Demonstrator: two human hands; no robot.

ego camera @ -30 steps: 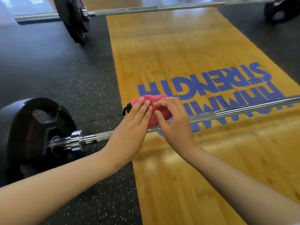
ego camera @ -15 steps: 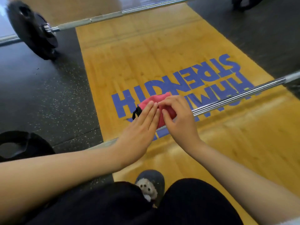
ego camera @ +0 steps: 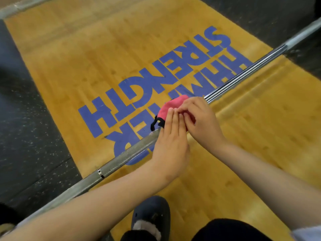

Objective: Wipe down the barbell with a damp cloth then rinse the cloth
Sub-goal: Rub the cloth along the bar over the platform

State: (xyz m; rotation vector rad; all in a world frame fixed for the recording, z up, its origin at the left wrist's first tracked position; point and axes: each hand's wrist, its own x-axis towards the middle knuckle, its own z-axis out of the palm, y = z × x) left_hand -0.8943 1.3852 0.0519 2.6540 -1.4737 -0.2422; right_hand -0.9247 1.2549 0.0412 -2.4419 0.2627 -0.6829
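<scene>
Two hands on the job, both at the cloth (ego camera: 168, 109). Cloth is pink with black trim and a black loop at its left end. It sits draped over the barbell (ego camera: 128, 153) shaft, roughly mid-frame. Barbell runs diagonally, lower left to upper right, low over the platform (ego camera: 251, 136). Knurled section shows left of the cloth, smooth shiny section right of it, and a thin ring mark sits further down the shaft to the lower left.

Left hand (ego camera: 171, 146): fingers straight and together, laid flat over the near side of the cloth and the bar, pressing rather than gripping. Right hand (ego camera: 202, 120): fingers curled, pinching the cloth's upper right part. Fingertips of the two hands meet or nearly meet; can't tell which.

Platform is yellow wood with blue lettering (ego camera: 139, 101), upside down from this view. Black speckled rubber flooring (ego camera: 26, 136) borders it on the left and upper right. Dark slipper (ego camera: 151, 214) with fleece lining at the bottom edge, on the wood, near side of the bar. Dark trouser knee (ego camera: 231, 228) just to its right.
</scene>
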